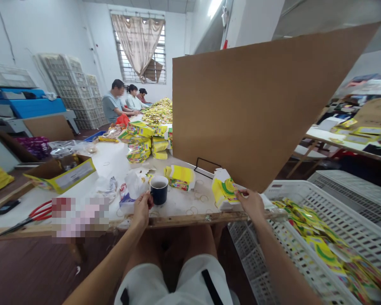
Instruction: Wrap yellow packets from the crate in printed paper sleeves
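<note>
Table (174, 203): white top, wooden edge, the person seated close against it.
Cardboard sheet (257, 106): broad and brown, standing upright behind the right side of the work.
White basket (305, 254): beside the table by the person's right arm, with yellow packets (324, 250) lying inside.
Open box (74, 173): on the table, well off to the left.
Stacked bundles (139, 142): yellow, piled towards the back, near the cardboard's left edge.
Yellow bundle (224, 190): near the table's front edge, to the right; the right hand (250, 201) has its fingertips on the right end, though whether they grip I can't tell from here.
Middle bundle (180, 176): lying between mug and yellow bundle, apart from both.
Dark mug (159, 192): upright near the front edge, the left hand (142, 205) grasping it at its left side.
Rubber bands (204, 198): scattered loose around the middle.
</note>
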Tool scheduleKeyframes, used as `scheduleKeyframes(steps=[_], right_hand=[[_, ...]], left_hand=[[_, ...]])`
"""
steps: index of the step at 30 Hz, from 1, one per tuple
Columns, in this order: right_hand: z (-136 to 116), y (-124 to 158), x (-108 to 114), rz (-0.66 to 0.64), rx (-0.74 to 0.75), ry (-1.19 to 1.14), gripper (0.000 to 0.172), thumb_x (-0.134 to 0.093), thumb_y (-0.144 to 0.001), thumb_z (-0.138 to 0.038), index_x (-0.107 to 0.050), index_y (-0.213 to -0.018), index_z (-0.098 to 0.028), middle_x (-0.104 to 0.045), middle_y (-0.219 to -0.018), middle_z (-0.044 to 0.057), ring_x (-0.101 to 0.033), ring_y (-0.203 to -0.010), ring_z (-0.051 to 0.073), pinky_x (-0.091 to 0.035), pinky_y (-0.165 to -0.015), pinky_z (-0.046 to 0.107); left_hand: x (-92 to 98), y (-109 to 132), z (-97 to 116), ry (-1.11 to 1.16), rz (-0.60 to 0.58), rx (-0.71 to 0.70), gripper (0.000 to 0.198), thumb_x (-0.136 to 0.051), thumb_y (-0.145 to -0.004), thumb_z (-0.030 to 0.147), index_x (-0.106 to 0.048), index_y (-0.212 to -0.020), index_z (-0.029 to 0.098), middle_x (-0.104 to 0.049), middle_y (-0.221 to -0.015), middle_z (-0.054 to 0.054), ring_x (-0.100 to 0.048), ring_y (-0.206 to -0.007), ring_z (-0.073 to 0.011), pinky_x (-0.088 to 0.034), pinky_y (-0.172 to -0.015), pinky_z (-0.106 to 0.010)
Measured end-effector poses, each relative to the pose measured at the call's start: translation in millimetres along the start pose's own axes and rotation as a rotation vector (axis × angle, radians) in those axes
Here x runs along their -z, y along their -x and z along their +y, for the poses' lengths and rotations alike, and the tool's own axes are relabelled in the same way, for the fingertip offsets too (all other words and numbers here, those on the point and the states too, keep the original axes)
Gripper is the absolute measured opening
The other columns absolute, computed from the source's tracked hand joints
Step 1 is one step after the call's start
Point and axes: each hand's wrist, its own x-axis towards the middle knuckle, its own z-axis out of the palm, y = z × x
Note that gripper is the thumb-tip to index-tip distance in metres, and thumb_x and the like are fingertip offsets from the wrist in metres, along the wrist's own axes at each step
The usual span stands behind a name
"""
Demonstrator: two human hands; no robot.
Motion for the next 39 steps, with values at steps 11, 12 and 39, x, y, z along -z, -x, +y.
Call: scheduleKeyframes(steps=[11, 12, 39], right_hand=[[-3, -1, 3, 0.014, -0.150, -0.197, 0.040, -0.056, -0.064, -0.048, -0.069, -0.077, -0.012, -0.070, -0.071, 0.012, -0.061, -0.065, 0.024, -0.040, -0.057, 0.032], [-4, -1, 4, 0.015, -0.154, -0.218, 0.037, -0.057, -0.064, -0.047, -0.069, -0.073, -0.013, -0.069, -0.068, 0.011, -0.060, -0.063, 0.024, -0.039, -0.056, 0.032], [-191, 229, -9, -0.909, -0.427, -1.537, 0.044, -0.083, -0.059, -0.045, -0.060, -0.086, -0.019, -0.068, -0.070, 0.002, -0.061, -0.058, 0.013, -0.047, -0.054, 0.023]], left_hand=[[-2.0, -7, -21, -0.051, 0.004, 0.008, 0.036, -0.052, -0.091, 0.037, -0.051, -0.063, 0.015, -0.051, -0.056, 0.006, -0.049, -0.049, -0.0078, -0.041, -0.048, -0.022], [-1.9, -6, -20, -0.066, -0.002, 0.010, 0.035, -0.053, -0.091, 0.038, -0.052, -0.065, 0.014, -0.054, -0.059, 0.005, -0.051, -0.051, -0.0082, -0.043, -0.050, -0.022], [4.6, 161, 83, 0.279, -0.234, 0.432, 0.055, -0.079, -0.065, 0.047, -0.068, -0.109, 0.017, -0.068, -0.117, -0.011, -0.053, -0.122, -0.0320, -0.042, -0.103, -0.043]])
